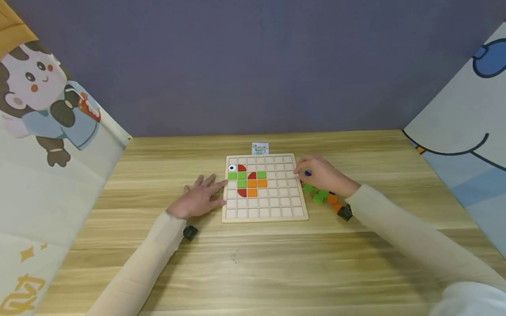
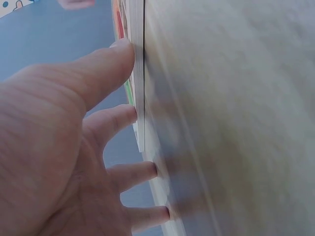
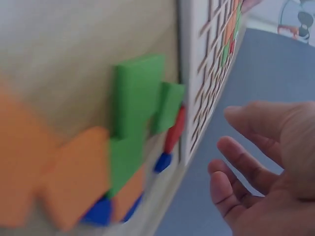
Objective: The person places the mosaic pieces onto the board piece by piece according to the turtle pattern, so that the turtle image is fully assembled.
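Observation:
A wooden grid board (image 1: 265, 220) lies on the table with an eye tile (image 1: 232, 168) and several green, orange and red tiles in its left half. My left hand (image 1: 195, 199) is spread flat beside the board, its thumb and index finger touching the left edge. In the left wrist view that board edge (image 2: 139, 73) meets the fingertips. Above the board's right edge hovers my right hand (image 1: 322, 173), fingers loosely bent. The right wrist view shows a gap between thumb and fingers, with no tile held. Loose green tiles (image 3: 140, 93) lie below that hand.
A small picture card (image 1: 260, 149) lies just behind the board. Loose orange tiles (image 1: 332, 199) and a few blue pieces (image 1: 308, 174) lie right of the board, partly hidden by the right hand. A dark panel (image 1: 261, 66) stands behind the table.

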`<action>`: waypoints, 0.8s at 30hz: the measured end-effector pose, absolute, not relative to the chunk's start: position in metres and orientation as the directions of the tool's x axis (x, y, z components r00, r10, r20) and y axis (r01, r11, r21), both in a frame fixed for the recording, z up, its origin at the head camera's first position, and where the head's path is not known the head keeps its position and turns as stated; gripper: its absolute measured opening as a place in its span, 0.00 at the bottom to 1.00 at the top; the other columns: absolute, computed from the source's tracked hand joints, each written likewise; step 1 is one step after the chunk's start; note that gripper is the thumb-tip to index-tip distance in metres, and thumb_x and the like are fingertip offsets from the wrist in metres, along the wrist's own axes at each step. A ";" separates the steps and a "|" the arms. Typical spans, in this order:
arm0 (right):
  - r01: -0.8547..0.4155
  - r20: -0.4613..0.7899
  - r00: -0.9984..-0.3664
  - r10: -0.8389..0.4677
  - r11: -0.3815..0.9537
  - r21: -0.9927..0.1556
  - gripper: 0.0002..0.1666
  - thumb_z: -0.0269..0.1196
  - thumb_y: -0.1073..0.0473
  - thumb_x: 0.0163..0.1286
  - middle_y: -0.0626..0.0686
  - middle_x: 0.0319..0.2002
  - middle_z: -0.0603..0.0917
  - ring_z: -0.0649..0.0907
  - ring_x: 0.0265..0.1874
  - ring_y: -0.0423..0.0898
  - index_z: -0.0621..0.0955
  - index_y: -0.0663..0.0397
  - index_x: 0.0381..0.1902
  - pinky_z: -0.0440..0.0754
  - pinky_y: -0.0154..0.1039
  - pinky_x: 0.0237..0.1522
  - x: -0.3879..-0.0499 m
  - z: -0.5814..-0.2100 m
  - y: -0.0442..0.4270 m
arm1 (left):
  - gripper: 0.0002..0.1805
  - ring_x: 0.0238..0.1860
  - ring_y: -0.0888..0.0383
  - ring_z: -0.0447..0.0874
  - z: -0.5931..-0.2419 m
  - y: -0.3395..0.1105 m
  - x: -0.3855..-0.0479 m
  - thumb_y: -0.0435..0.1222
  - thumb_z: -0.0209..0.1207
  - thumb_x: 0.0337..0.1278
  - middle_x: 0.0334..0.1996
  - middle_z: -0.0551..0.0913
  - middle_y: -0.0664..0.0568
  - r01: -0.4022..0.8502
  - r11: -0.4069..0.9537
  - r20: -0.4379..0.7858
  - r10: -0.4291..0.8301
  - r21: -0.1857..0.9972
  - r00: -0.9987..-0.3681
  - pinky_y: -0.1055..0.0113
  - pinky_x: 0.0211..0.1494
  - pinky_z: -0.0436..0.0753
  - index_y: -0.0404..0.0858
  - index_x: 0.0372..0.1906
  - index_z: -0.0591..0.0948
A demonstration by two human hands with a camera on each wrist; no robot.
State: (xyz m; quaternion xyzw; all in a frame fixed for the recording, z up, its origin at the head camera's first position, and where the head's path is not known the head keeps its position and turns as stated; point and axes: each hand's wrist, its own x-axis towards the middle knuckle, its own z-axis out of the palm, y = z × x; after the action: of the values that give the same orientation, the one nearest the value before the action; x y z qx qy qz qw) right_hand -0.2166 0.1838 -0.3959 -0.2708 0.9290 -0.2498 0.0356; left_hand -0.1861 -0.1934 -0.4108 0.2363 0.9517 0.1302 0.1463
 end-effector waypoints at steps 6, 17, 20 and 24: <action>-0.428 0.028 -0.881 -0.472 0.771 -0.471 0.04 0.70 0.60 0.57 0.45 0.31 0.77 0.71 0.33 0.48 0.86 0.47 0.32 0.72 0.43 0.37 -0.200 -0.411 0.202 | 0.36 0.69 0.29 0.37 -0.411 -0.194 -0.186 0.57 0.48 0.65 0.74 0.43 0.40 0.416 0.854 -0.221 0.491 0.312 -0.843 0.24 0.55 0.47 0.53 0.74 0.55; -0.349 -0.003 -0.916 -0.401 0.800 -0.488 0.06 0.70 0.63 0.54 0.44 0.31 0.80 0.75 0.31 0.45 0.84 0.48 0.30 0.76 0.41 0.36 -0.193 -0.417 0.204 | 0.36 0.69 0.30 0.37 -0.411 -0.195 -0.186 0.57 0.48 0.65 0.74 0.43 0.40 0.410 0.855 -0.226 0.488 0.316 -0.843 0.24 0.55 0.46 0.53 0.74 0.55; -0.348 0.025 -0.920 -0.391 0.785 -0.512 0.07 0.70 0.63 0.53 0.45 0.32 0.81 0.77 0.31 0.44 0.85 0.49 0.32 0.78 0.41 0.35 -0.195 -0.414 0.201 | 0.36 0.69 0.30 0.37 -0.412 -0.194 -0.186 0.57 0.48 0.65 0.74 0.42 0.41 0.411 0.854 -0.225 0.489 0.318 -0.843 0.24 0.55 0.47 0.54 0.74 0.55; -0.400 0.074 -0.899 -0.431 0.742 -0.539 0.08 0.70 0.61 0.54 0.44 0.33 0.81 0.76 0.33 0.46 0.86 0.47 0.34 0.76 0.40 0.34 -0.196 -0.408 0.190 | 0.36 0.69 0.29 0.37 -0.412 -0.194 -0.187 0.57 0.48 0.65 0.74 0.42 0.40 0.416 0.856 -0.221 0.490 0.308 -0.843 0.24 0.55 0.47 0.53 0.74 0.55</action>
State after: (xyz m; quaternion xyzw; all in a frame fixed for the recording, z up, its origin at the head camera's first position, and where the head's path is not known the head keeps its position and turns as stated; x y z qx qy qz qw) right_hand -0.1962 0.1897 -0.4079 -0.2227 0.9327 -0.2821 0.0279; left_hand -0.1868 -0.1943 -0.4123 0.2380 0.9519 0.1248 0.1475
